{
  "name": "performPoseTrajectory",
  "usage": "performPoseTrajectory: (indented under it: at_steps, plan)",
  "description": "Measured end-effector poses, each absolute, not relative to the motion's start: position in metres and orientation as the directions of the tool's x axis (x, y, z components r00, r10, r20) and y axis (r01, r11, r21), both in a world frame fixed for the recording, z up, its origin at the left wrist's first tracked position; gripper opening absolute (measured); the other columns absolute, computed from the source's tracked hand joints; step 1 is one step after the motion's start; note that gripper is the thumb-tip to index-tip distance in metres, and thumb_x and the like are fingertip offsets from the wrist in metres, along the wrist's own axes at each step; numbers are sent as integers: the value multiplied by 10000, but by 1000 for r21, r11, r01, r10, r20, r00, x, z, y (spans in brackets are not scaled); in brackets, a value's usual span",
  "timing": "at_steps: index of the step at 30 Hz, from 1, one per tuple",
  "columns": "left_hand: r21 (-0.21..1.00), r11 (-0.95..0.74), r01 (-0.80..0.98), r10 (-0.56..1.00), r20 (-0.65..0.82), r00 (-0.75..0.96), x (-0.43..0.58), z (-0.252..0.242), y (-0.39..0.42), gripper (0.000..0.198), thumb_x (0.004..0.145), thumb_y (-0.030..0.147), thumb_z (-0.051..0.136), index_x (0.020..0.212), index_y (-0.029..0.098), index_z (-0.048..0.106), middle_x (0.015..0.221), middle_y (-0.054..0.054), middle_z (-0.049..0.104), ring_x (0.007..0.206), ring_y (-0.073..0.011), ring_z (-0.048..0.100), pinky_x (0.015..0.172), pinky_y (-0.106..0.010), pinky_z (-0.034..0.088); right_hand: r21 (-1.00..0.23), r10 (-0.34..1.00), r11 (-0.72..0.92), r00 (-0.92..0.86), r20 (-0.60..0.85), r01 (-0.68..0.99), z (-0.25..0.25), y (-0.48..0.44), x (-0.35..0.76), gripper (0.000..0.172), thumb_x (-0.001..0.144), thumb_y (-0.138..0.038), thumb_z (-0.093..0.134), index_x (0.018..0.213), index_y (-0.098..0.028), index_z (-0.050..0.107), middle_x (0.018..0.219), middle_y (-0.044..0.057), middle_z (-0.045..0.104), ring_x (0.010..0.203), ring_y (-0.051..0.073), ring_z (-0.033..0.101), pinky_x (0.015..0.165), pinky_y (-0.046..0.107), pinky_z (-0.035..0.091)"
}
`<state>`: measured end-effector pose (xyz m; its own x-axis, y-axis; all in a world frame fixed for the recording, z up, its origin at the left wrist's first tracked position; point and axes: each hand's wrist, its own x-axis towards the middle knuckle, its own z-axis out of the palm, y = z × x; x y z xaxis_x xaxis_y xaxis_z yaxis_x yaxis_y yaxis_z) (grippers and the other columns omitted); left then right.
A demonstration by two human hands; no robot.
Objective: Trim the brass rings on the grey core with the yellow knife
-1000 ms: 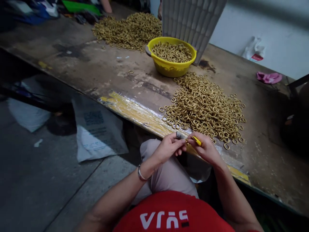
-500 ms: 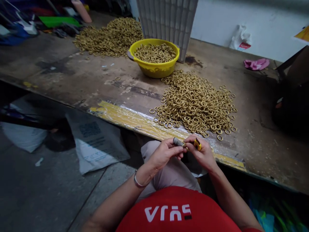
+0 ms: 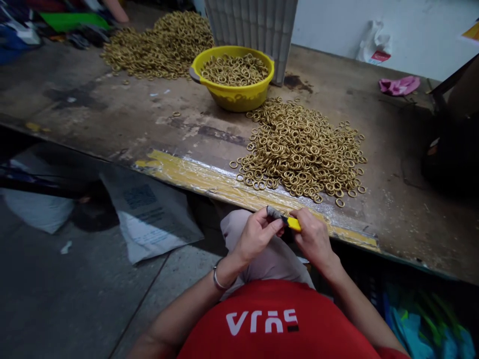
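My left hand [image 3: 258,234] is closed in a pinch above my lap, with grey wrapping on its index finger. Between its fingertips is a brass-coloured ring, almost wholly hidden now; a sliver of it showed half a second ago. My right hand [image 3: 312,234] grips a yellow utility knife [image 3: 294,224], whose dark front end points at the left fingertips. Both hands meet just off the table's front edge. Beyond them a heap of brass-coloured rings [image 3: 303,149] is spread on the table.
On the worn wooden table [image 3: 149,119], a yellow basin [image 3: 239,97] is filled with rings. Another ring pile [image 3: 160,47] lies further left. A grey ribbed panel [image 3: 250,30] stands behind the basin. A pink cloth [image 3: 399,86] lies at right; a white sack [image 3: 153,219] is below.
My right hand has turned the knife, so its yellow body now lies across toward the left fingertips. The left hand keeps its pinch. The view has tipped slightly downward.
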<state>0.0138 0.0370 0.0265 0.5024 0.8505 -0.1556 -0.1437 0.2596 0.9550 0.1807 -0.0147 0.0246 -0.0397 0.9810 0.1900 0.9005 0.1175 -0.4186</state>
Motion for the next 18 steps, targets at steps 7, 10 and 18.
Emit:
performPoseTrajectory:
  at_steps: [7,10,18]
  plan:
    - [998,-4,68,873,-29,486,11,25,41,130,856,278,574,817,155,571,721,-2,570,674,-126,510,632,-242,429,-271,998,21,-4,61,962,30,-7,174,177,893,-109,485,975,-174,628,891,64,677,751,176,605,646,257,366]
    - [997,-37,73,885,-1,466,6,32,39,134,873,268,546,792,161,562,687,3,556,653,-128,504,618,-242,419,-176,996,-86,85,-11,981,31,9,181,191,909,-106,463,980,-166,630,929,86,687,751,175,611,625,260,349]
    - [998,-60,7,810,45,584,-11,47,30,124,868,282,582,857,161,609,774,-33,613,723,-162,553,697,-266,452,-756,992,-78,130,9,650,40,23,206,251,928,-342,526,827,-166,675,715,25,636,660,152,567,612,258,390]
